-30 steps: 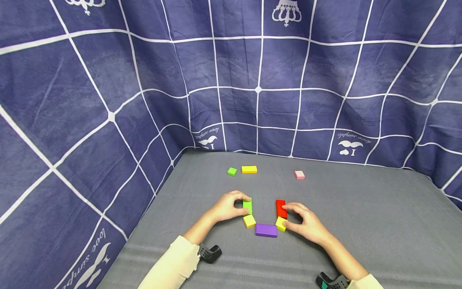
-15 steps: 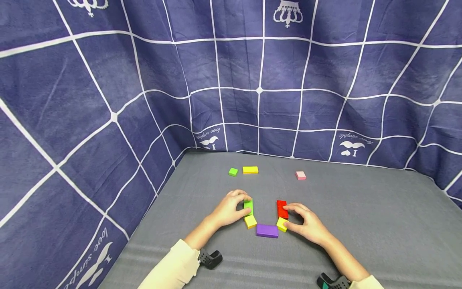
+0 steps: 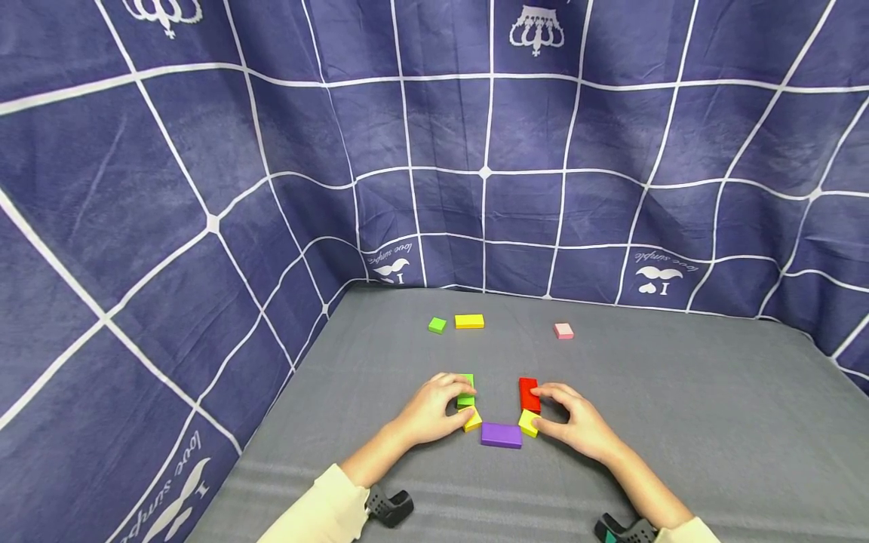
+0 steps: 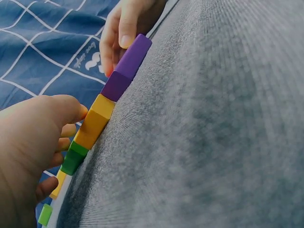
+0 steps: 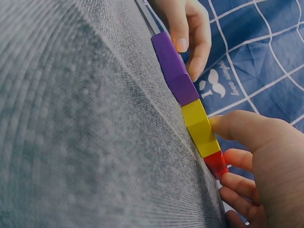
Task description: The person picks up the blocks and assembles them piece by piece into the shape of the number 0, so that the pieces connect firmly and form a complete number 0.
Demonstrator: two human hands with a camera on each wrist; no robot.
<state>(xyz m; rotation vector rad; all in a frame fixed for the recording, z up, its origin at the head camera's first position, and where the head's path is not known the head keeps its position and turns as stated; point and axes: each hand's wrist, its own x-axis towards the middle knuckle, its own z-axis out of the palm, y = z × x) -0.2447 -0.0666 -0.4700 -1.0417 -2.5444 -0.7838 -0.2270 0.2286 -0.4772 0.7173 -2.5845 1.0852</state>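
Observation:
On the grey surface, several coloured blocks form a U. My left hand (image 3: pixel 429 409) is at its left side, fingers over the green block (image 3: pixel 466 379) and thumb on the orange-yellow block (image 3: pixel 473 422). The fingertips are partly hidden in the left wrist view. Across the U, my right hand (image 3: pixel 579 424) touches the yellow block (image 3: pixel 528 422) with its thumb. Its index fingertip is on the red block (image 3: pixel 528 392). Between the two small yellow blocks lies the purple block (image 3: pixel 501 435) at the near side; neither hand touches it.
Farther back lie a small green block (image 3: pixel 437 325), a long yellow block (image 3: pixel 469 322) and a small pink block (image 3: pixel 563 331). A blue curtain (image 3: pixel 448 204) with white grid lines stands along the back and left of the grey surface (image 3: pixel 679 392).
My left hand has shifted slightly nearer; its thumb has gone from the green block to the orange-yellow block. The right hand stays in place at the red and yellow blocks.

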